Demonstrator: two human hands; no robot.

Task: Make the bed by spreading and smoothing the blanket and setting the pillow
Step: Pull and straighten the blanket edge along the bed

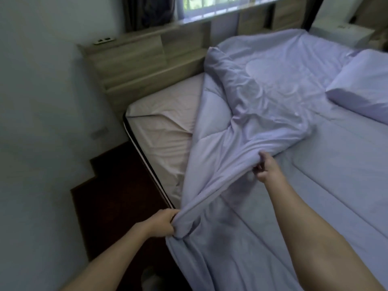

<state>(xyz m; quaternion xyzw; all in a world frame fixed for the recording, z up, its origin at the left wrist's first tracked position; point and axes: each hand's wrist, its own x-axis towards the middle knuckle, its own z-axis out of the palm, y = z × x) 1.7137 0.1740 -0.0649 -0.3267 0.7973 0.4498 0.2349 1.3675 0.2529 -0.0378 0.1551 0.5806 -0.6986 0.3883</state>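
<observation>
A pale lilac blanket [262,85] lies bunched and folded over the middle of the bed, with a flatter part spread to the right. My left hand [161,222] grips the blanket's edge at the bed's near left side. My right hand [265,169] pinches a raised fold of the same blanket further in. A pillow [365,85] in matching lilac rests at the right edge of the view. The beige fitted sheet [163,122] on the mattress shows bare at the far left corner.
A wooden headboard unit with shelves [136,59] runs along the far side under a window [210,7]. A grey wall [42,122] and a narrow strip of dark floor [117,196] lie left of the bed. A white bedside surface [344,30] stands far right.
</observation>
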